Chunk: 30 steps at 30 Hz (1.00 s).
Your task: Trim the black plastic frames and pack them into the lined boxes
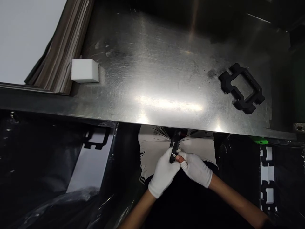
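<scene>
A black notched foam-like frame (175, 143), seen nearly edge-on, is in front of my lap, below the metal table's edge. My left hand (165, 173), in a white glove, is closed around its lower end. My right hand (195, 168), gloved with the thumb tip bare, is closed against the same end. A small pale pointed sliver (174, 155) shows by the right thumb; it may be a blade tip, but most of it is hidden. Another black frame (256, 90) with a square opening lies flat on the table at the right.
The scratched metal table (162, 70) spans the view. A white block (85, 70) stands beside a thick stack of sheets (64, 47) at the left. Below the edge, black plastic-lined spaces hold more black frames on white sheets, at left (96, 138) and right (268, 190).
</scene>
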Available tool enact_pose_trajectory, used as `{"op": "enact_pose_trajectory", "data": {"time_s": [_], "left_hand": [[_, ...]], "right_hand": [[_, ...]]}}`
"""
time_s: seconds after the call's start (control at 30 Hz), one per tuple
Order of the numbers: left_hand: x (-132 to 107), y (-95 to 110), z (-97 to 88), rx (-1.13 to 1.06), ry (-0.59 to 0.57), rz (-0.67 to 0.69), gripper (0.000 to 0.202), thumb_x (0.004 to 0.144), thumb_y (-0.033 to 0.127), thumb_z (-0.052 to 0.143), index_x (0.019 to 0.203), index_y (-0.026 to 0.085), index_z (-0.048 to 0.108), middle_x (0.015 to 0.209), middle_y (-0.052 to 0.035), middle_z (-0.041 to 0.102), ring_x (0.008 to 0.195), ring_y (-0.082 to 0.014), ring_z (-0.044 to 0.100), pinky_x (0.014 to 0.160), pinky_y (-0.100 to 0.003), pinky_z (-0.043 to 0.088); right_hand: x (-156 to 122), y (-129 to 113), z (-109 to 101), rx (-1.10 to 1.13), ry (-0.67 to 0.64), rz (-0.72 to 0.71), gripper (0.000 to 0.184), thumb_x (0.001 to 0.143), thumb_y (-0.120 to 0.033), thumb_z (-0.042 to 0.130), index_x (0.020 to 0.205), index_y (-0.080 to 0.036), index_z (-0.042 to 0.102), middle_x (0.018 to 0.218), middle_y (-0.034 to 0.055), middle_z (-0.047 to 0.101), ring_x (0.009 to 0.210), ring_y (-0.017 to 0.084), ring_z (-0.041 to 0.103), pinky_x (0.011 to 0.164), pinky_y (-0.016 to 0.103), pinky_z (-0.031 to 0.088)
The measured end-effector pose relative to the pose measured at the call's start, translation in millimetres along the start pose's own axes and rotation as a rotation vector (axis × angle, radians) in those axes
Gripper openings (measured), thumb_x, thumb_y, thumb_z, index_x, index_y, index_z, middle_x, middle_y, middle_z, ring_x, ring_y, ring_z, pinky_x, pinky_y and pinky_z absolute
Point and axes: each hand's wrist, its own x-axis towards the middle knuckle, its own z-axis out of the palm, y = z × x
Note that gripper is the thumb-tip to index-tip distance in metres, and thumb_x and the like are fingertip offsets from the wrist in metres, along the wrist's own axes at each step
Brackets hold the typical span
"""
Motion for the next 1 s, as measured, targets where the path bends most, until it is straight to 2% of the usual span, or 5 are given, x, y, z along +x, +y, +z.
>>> {"op": "enact_pose_trajectory", "data": {"time_s": [0.23, 0.4, 0.6, 0.8, 1.0], "left_hand": [[-0.8, 3.3, 1.0, -0.002, -0.010, -0.002, 0.024, 0.076, 0.020, 0.060, 0.098, 0.021, 0.070, 0.091, -0.0003, 0.073, 0.089, -0.0205, 0.068, 0.086, -0.033, 0.054], [-2.5, 1.7, 1.6, -0.024, -0.003, -0.002, 0.035, 0.073, 0.016, 0.060, 0.106, 0.019, 0.073, 0.100, -0.0033, 0.077, 0.094, -0.0221, 0.069, 0.091, -0.036, 0.055], [-3.9, 0.7, 3.5, 0.006, 0.004, 0.014, 0.029, 0.075, 0.016, 0.058, 0.101, 0.020, 0.072, 0.092, -0.0011, 0.074, 0.090, -0.0217, 0.069, 0.088, -0.036, 0.056], [-5.3, -4.1, 4.6, 0.028, -0.007, -0.007, 0.036, 0.075, 0.015, 0.059, 0.109, 0.019, 0.071, 0.100, -0.0035, 0.074, 0.097, -0.0232, 0.068, 0.093, -0.038, 0.054], [-5.1, -5.5, 6.4, 0.056, -0.005, 0.024, 0.022, 0.079, 0.017, 0.059, 0.099, 0.020, 0.067, 0.091, -0.0007, 0.071, 0.090, -0.0213, 0.068, 0.087, -0.035, 0.055]], "right_hand": [[-5.2, 3.9, -0.6, 0.049, -0.014, -0.023, 0.038, 0.112, -0.042, 0.032, 0.101, -0.022, 0.062, 0.096, 0.0071, 0.074, 0.085, 0.022, 0.069, 0.080, 0.033, 0.052], [-6.8, 6.9, -1.1, 0.000, -0.039, -0.022, 0.037, 0.112, -0.042, 0.033, 0.095, -0.022, 0.059, 0.089, 0.0051, 0.071, 0.078, 0.020, 0.065, 0.074, 0.031, 0.048], [-7.7, 12.9, 4.3, 0.033, -0.018, -0.043, 0.036, 0.113, -0.043, 0.035, 0.093, -0.022, 0.058, 0.088, 0.0038, 0.070, 0.076, 0.018, 0.063, 0.073, 0.029, 0.046], [-9.5, 18.1, 4.2, 0.021, -0.033, -0.066, 0.037, 0.113, -0.041, 0.037, 0.095, -0.022, 0.062, 0.084, 0.0025, 0.070, 0.072, 0.017, 0.062, 0.070, 0.029, 0.045], [-10.0, 19.8, 5.4, 0.042, 0.004, -0.064, 0.040, 0.114, -0.042, 0.036, 0.091, -0.022, 0.061, 0.082, 0.0028, 0.069, 0.072, 0.018, 0.061, 0.070, 0.029, 0.045]]}}
